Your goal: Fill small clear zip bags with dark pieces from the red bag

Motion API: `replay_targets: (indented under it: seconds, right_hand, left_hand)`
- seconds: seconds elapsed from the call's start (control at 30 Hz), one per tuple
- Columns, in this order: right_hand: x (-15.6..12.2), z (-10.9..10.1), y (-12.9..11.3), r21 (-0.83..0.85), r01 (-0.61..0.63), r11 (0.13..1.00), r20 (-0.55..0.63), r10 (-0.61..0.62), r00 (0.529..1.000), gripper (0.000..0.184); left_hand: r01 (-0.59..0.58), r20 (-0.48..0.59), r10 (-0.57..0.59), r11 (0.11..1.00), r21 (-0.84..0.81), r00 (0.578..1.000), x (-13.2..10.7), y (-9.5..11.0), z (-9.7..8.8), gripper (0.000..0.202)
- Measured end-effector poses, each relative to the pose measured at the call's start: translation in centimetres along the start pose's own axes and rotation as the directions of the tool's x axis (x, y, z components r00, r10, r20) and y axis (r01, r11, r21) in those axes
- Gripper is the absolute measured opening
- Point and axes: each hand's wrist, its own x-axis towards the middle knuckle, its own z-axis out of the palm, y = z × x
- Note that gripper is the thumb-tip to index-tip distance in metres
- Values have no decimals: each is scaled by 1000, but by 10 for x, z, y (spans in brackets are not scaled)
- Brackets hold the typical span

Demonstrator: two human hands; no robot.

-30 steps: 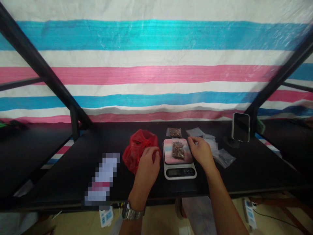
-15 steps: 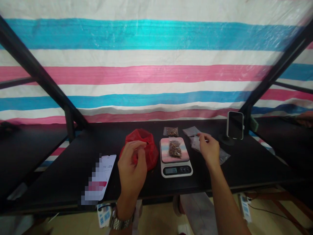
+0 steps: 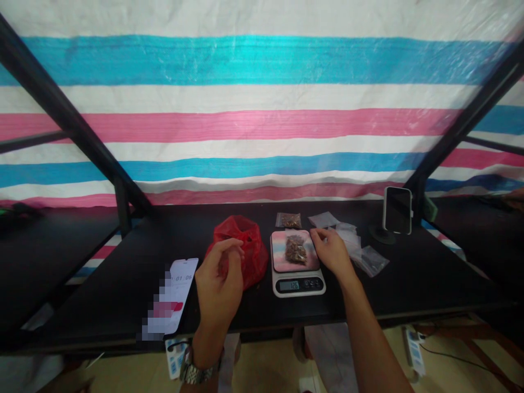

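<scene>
Clock bearings are taken from the scale, with 12 toward the striped tarp.

Containers first. A small clear zip bag lies flat on the pink-and-blue platform of a digital kitchen scale. It holds dark reddish-brown pieces, which I cannot identify from this view. The display appears to read 126; the units are too small to make out. A red plastic bag sits bunched and slumped at 9 o'clock, just beside the scale, its contents hidden. A second zip bag with similar brown pieces lies at 12 o'clock, just behind the platform. Flat clear plastic bags overlap at 2 to 3 o'clock.

Hands. The right hand lies at 3 o'clock, spread and palm down, its fingertips at the platform's right edge, apparently touching it, and near the filled bag without touching it. The left hand is raised at 8 o'clock, fingers loosely curled, directly in front of the red bag and overlapping it. I cannot tell whether it is pinching the plastic or anything else.

A metal wristwatch is on the left wrist. A phone on the black table shows what looks like 01:06, at 9 o'clock beyond the left hand.
</scene>
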Motion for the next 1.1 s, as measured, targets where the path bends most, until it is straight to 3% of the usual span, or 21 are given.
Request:
replay_targets:
  seconds: [0.1,0.17,0.23,0.33,0.43,0.53,0.67,0.77,0.83,0.87,0.9,0.93,0.97,1.03,1.1]
  right_hand:
    - [1,10,-2,-2,14,1000,28,-14,1000,36]
    - [2,14,-4,18,14,1000,38,-15,999,33]
    - [1,15,-8,66,21,998,58,-25,998,31]
    - [-1,11,-17,174,36,984,114,-56,992,38]
    - [-5,6,-32,349,33,936,146,-89,985,45]
    - [-11,6,-54,500,26,866,136,-109,985,48]
    - [-26,19,-90,556,28,831,181,-154,971,41]
    - [-41,36,-114,548,38,836,241,-201,950,34]
    - [-48,46,-124,484,47,874,276,-204,939,31]
    - [-50,51,-127,435,61,898,284,-202,937,29]
    - [-51,55,-129,382,80,921,285,-200,937,27]
    - [-52,59,-130,332,100,938,285,-201,937,25]
    - [-51,62,-130,289,116,950,289,-202,936,23]
    - [-48,67,-129,236,129,963,307,-200,931,21]
    - [-45,72,-130,207,121,971,339,-187,922,21]
  left_hand:
    - [2,31,-4,997,76,1000,3,-4,-1,20]
    - [-35,65,21,976,216,998,5,-12,-3,21]
    - [-112,149,56,909,401,987,7,-26,-6,24]
    - [-120,232,-22,805,582,973,9,-47,-13,33]
    - [-14,127,-101,727,686,987,8,-60,-19,35]
    - [92,1,-122,750,655,993,8,-66,-25,31]
    - [180,-135,-123,768,615,983,11,-67,-34,27]
    - [209,-310,-24,788,580,951,14,-56,-38,28]
    - [93,-387,127,860,502,913,14,-42,-37,24]
    - [-24,-336,194,893,449,922,13,-34,-36,23]
    - [-128,-205,219,915,384,954,11,-28,-33,23]
    - [-179,-14,193,929,323,981,9,-23,-31,24]
    - [-162,153,120,939,303,981,7,-21,-28,25]
    - [-77,236,-20,915,397,972,3,-27,-23,28]
    - [-16,183,-86,870,494,979,0,-42,-21,34]
